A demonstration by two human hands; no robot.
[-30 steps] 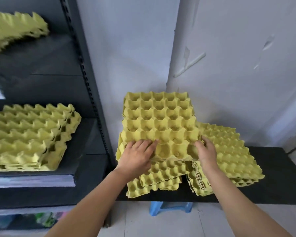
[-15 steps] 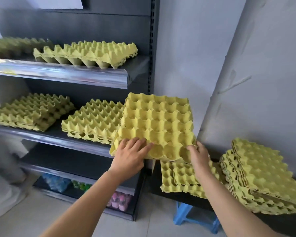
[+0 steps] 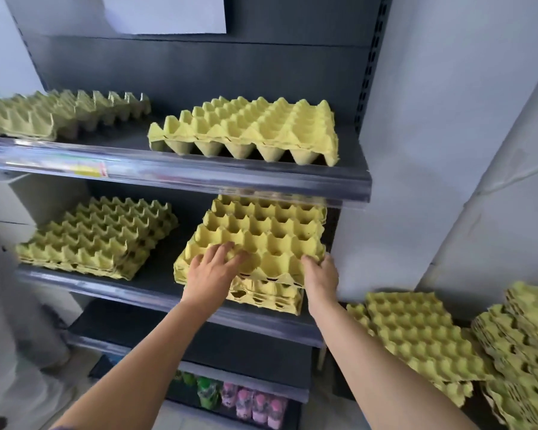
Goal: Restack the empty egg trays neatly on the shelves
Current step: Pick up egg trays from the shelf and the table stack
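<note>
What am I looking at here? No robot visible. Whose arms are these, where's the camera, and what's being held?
There is no machine. These are a person's bare arms, filmed by one wide-angle camera worn on their head, looking forward and down. The left hand and right hand hold one yellow moulded-pulp egg tray by its near edge, over a short stack of like trays on the dark metal middle shelf. A second stack sits to its left, with more trays on the shelf above. At right, off the shelves, lie untidy piles of trays. At the bottom stand small bottles.
</note>
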